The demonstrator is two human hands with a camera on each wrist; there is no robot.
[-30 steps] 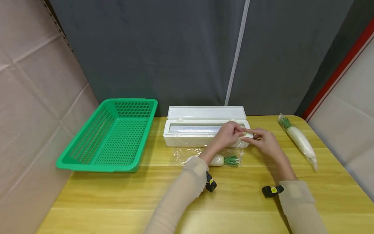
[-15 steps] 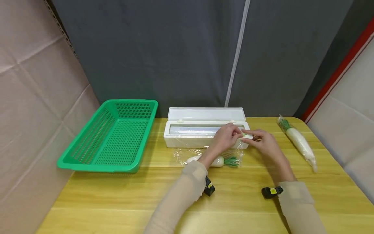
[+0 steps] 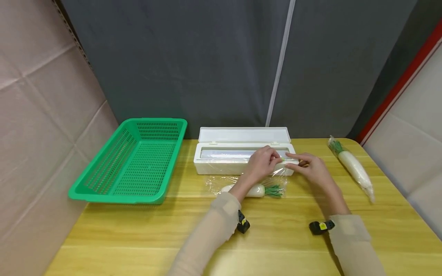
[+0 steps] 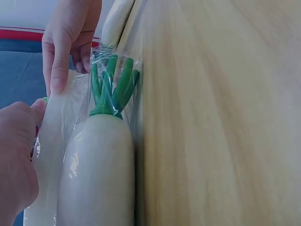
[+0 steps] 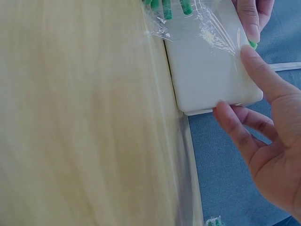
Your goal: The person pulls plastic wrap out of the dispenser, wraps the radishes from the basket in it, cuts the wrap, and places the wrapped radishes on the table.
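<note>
A white cling film dispenser [image 3: 221, 168] lies lengthwise with its lid raised at the back. My left hand [image 3: 260, 165] pinches a small green slide cutter [image 3: 283, 159] on the dispenser's front rim, toward the right. At the right end, my right hand [image 3: 312, 168] grips the dispenser, thumb and fingers spread over its corner; the right wrist view shows its fingers [image 5: 230, 125] against that end. Clear film [image 3: 212, 180] runs from the dispenser down to a white radish [image 4: 99, 169] with green stalks, in front of it. My left forearm hides part of this radish in the head view.
A green plastic basket [image 3: 159, 193] stands on the left of the wooden table [image 3: 276, 245]. Toward the right edge lies another white radish [image 3: 355, 168], wrapped in film. Behind the table hangs a dark grey curtain [image 3: 193, 69].
My left hand has slid a little to the left along the dispenser's front rim, with the green cutter. My right hand has stayed at the dispenser's right end.
</note>
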